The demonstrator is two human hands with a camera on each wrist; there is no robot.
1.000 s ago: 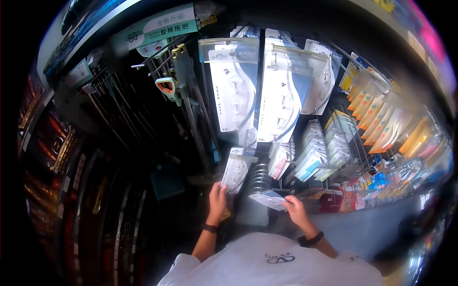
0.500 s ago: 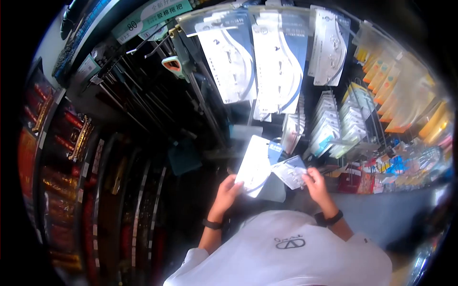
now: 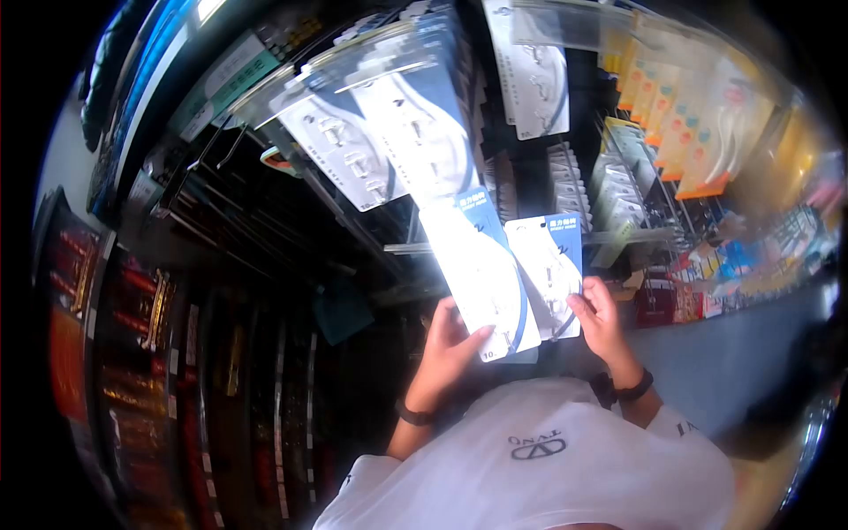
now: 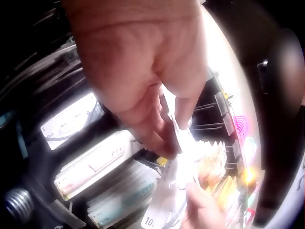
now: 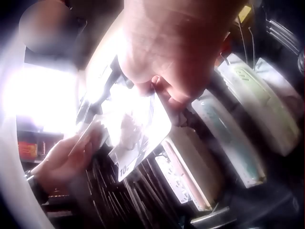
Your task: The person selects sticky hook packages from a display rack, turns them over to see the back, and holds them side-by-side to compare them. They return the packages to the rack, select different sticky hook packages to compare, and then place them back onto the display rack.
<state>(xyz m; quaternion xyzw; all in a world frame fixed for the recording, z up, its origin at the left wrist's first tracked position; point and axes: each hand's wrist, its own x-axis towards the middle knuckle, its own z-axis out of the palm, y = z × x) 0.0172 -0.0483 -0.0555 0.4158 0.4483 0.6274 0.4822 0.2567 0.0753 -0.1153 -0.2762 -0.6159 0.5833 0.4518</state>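
Note:
My left hand (image 3: 450,349) pinches a white-and-blue hook card (image 3: 481,278) by its lower left edge, thumb on the front. In my right hand (image 3: 601,318) is a second, smaller-looking hook card (image 3: 555,265), gripped at its lower right edge with the thumb on its face. Both cards face me side by side, and the left one overlaps the edge of the right one. Clear plastic hooks show down their fronts. Glare washes out much of the card (image 5: 138,126) in the right wrist view.
More hook cards (image 3: 340,150) hang from rack arms just beyond my hands. Orange-edged packs (image 3: 698,150) hang at the right, above a grey ledge (image 3: 707,353). Long-handled poles stand at the left, near shelves of red and gold packages (image 3: 132,389).
My hands have come up and closer together. The two cards, apart and tilted at first, now stand side by side facing me. The head view has shifted relative to the rack.

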